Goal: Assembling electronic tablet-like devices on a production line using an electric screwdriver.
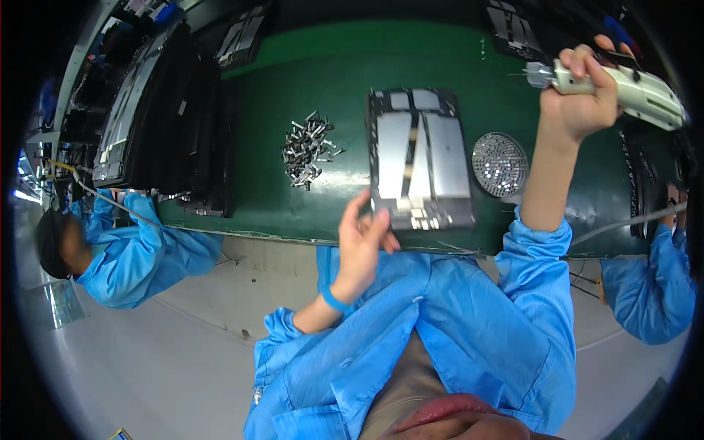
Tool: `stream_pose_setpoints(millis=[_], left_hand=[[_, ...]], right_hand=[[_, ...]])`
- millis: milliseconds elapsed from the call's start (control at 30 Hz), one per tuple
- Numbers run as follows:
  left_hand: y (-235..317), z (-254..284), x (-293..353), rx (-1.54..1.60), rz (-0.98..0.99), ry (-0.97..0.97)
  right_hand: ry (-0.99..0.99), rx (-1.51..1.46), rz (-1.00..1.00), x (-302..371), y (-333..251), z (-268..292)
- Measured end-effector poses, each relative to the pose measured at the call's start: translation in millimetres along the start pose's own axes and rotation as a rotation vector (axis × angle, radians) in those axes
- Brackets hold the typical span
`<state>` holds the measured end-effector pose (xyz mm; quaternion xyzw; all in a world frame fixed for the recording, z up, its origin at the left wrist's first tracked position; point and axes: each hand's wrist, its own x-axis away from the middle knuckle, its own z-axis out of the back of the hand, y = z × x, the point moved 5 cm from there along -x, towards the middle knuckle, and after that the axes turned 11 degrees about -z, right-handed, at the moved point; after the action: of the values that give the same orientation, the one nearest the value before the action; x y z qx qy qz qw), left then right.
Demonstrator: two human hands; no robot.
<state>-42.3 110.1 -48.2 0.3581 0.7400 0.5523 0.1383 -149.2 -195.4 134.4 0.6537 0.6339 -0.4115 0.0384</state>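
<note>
My right hand [587,88], raised at the right, is wrapped round a cream electric screwdriver [642,95]. The tool's clear tip points left, well above the table. In front of me on the table lies a flat black tablet-like device [451,169] with silver panels, its inside facing up. At its lower left corner is my left hand [359,246], fingers apart and thumb over the edge; whether it presses on the device I cannot tell. To the left of the device sits a pile of small black and silver metal parts [309,150]. A round perforated metal dish [500,165] stands just right of it.
Tall stacks of similar black devices [147,117] stand at the left of the green table [330,55]. More devices [513,29] lie at the far edge. A co-worker in blue [147,249] sits at the left, another blue sleeve [653,293] at the right. A grey cable [623,224] runs along the right.
</note>
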Motion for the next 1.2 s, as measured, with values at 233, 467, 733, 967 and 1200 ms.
stream_pose_setpoints(millis=[233,467,733,967,1200], left_hand=[[-8.1,-21.3,-197.0,-0.029,-0.093,0.221],[18.4,-58.8,-339.2,-0.06,-0.173,0.356],[3.3,-233.2,-304.7,-1.007,-0.61,-0.07],[-54.2,-308.1,-375.3,-1.132,-0.157,0.104],[-73.5,-318.2,-431.6,-0.986,0.194,-0.079]], right_hand=[[0.08,0.194,0.181,-16.3,-72.2,30.9],[0.107,0.245,0.219,-23.0,-94.0,39.1],[0.191,0.228,0.142,-30.4,-100.7,40.9],[0.196,0.14,0.053,-28.7,-97.6,46.8],[0.228,0.126,0.088,-27.5,-109.3,47.3]])
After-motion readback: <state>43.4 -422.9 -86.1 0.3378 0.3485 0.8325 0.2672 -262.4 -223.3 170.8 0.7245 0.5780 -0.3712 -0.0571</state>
